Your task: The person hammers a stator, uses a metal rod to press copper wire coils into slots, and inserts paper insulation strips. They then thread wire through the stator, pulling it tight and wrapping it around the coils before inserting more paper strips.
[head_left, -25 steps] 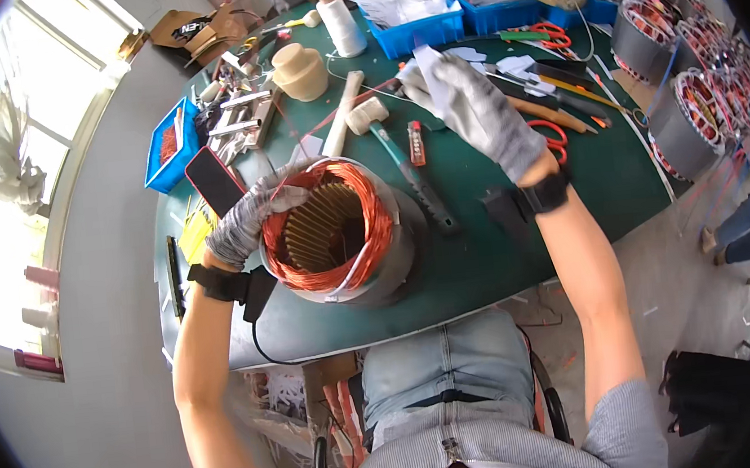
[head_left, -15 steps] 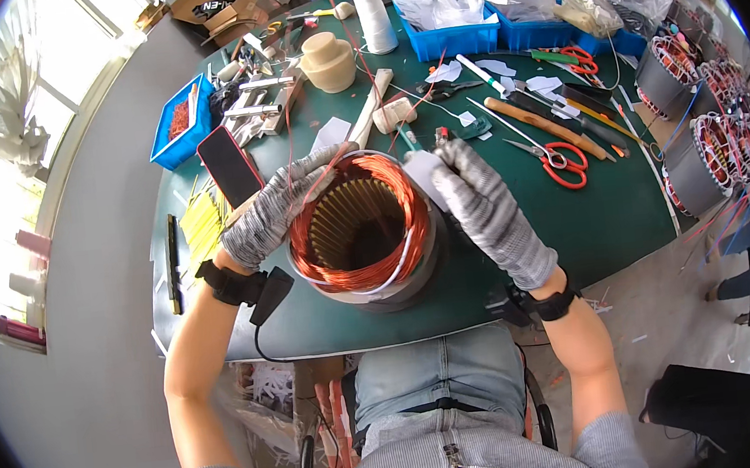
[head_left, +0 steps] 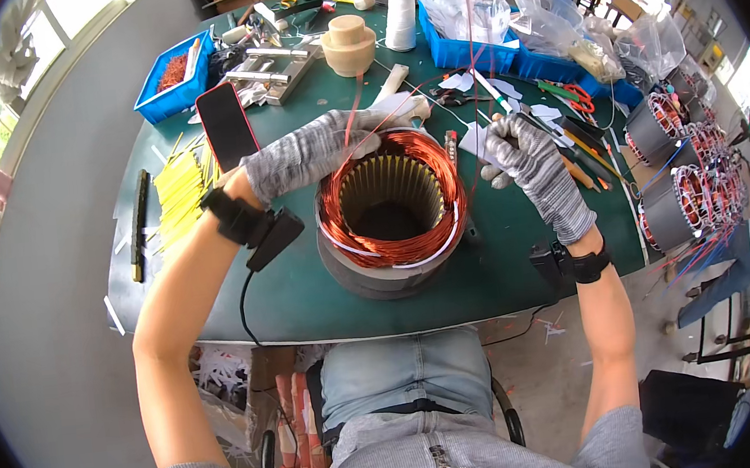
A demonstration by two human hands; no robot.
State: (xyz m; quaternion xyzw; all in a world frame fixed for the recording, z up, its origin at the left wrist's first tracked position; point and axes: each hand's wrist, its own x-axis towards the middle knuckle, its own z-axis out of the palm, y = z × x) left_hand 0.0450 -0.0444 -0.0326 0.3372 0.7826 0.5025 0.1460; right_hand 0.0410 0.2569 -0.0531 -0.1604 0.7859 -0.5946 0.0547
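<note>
A motor stator [head_left: 399, 272] with an orange-red copper winding [head_left: 455, 199] stands upright in front of me, its slotted bore facing up. My left hand [head_left: 318, 154], in a grey knit glove, lies with stretched fingers over the winding's far left rim. Thin red wires [head_left: 354, 114] rise past its fingers. To the right of the stator, apart from it, my gloved right hand [head_left: 526, 161] is raised with its fingers curled together. A white paper piece [head_left: 474, 140] shows beside its fingertips; whether they grip it is unclear.
A phone [head_left: 227, 126], yellow strips [head_left: 182, 194] and a black bar [head_left: 139, 225] lie to the left. Behind stand a blue tray [head_left: 172, 100], a cream stepped block [head_left: 348, 47], a thread spool [head_left: 401, 19] and blue bins [head_left: 457, 50]. More wound stators [head_left: 668, 206] sit at the right.
My right hand has moved away from the stator's right side, its fingers now more curled. The left hand stays at the winding's far left rim. The whole view has shifted slightly.
</note>
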